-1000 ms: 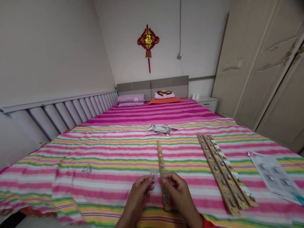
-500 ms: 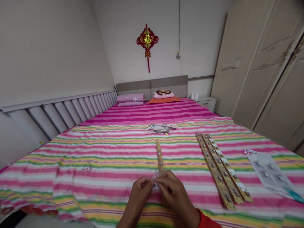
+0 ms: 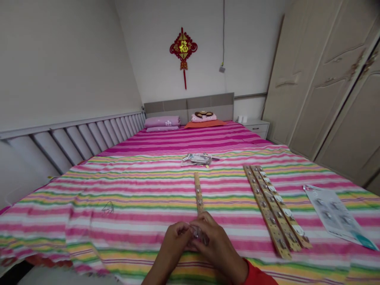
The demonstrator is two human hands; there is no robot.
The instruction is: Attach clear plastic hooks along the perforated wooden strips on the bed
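A small clear plastic piece (image 3: 198,234) with a metal glint sits between the two hands, just above the striped bedspread; its exact shape is too small and too covered to tell. The left hand (image 3: 175,243) is closed, its curled fingers (image 3: 181,228) pinching the piece from one side; the right hand (image 3: 216,243) is closed too, gripping it from the other side, so the fingertips of both hands nearly meet around it. A red sleeve (image 3: 257,276) shows at the right wrist. A narrow wooden strip (image 3: 198,194) studded with small metal fittings lies on the bedspread (image 3: 44,221), its near end running behind the right hand; farther up the bed, beyond the strip's far end, lies a heap of clear plastic packets (image 3: 196,159). To the right, three more wooden strips (image 3: 271,209) lie side by side, carrying metal fittings and round white pieces; past them lies a printed paper sheet (image 3: 334,211). At the far end of the bed are pink pillows (image 3: 162,121) against a grey headboard (image 3: 166,105); a red and gold Chinese knot (image 3: 183,49) hangs on the wall above; a cream wardrobe (image 3: 326,79) stands along the right side.
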